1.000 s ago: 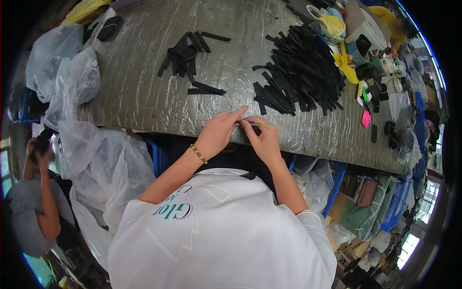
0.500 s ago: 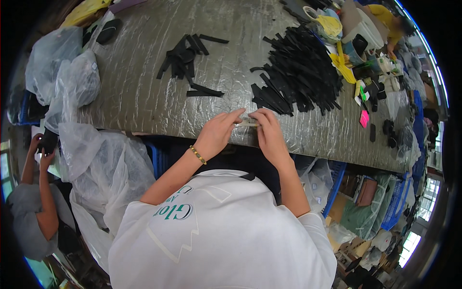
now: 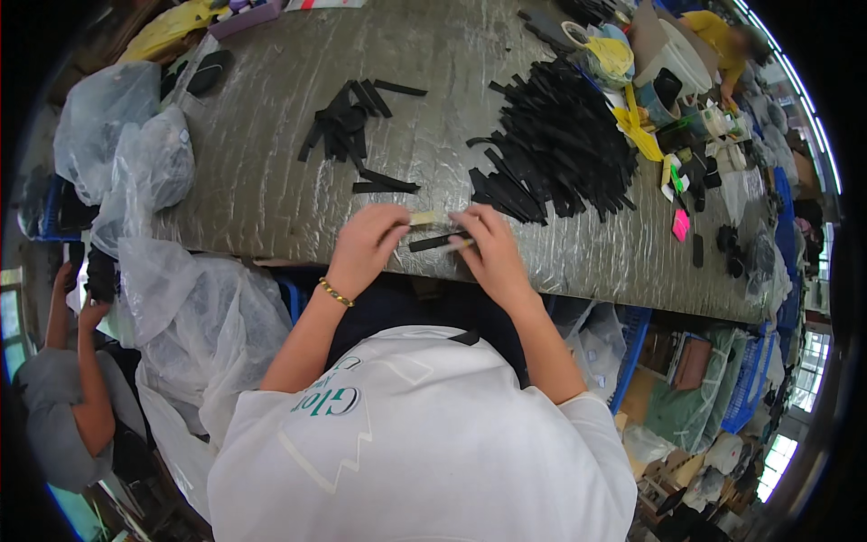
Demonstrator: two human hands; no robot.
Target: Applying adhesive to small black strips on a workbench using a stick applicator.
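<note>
Near the table's front edge, my left hand (image 3: 366, 242) pinches a short, flat, pale yellowish piece (image 3: 423, 218), which points toward my right hand (image 3: 495, 257). Between the fingers of my right hand is a thin, light pen-like stick (image 3: 459, 246); its exact kind is hard to make out. A single black strip (image 3: 432, 243) lies on the table between the hands, its right end by the right fingertips. Beyond my left hand rests a small loose group of black strips (image 3: 343, 122). A big pile of black strips (image 3: 569, 140) spreads beyond my right hand.
Clear plastic bags (image 3: 203, 316) hang over the table's left edge. At the far right stand a white tub (image 3: 682, 59), yellow cloth (image 3: 639, 131) and a pink tag (image 3: 680, 225). Blue crates (image 3: 750, 384) sit below. One person (image 3: 68, 406) works at left, another (image 3: 718, 41) at far right.
My hands have moved apart, the left one going left. The pale piece now shows between them, and a black strip is visible on the table under it.
</note>
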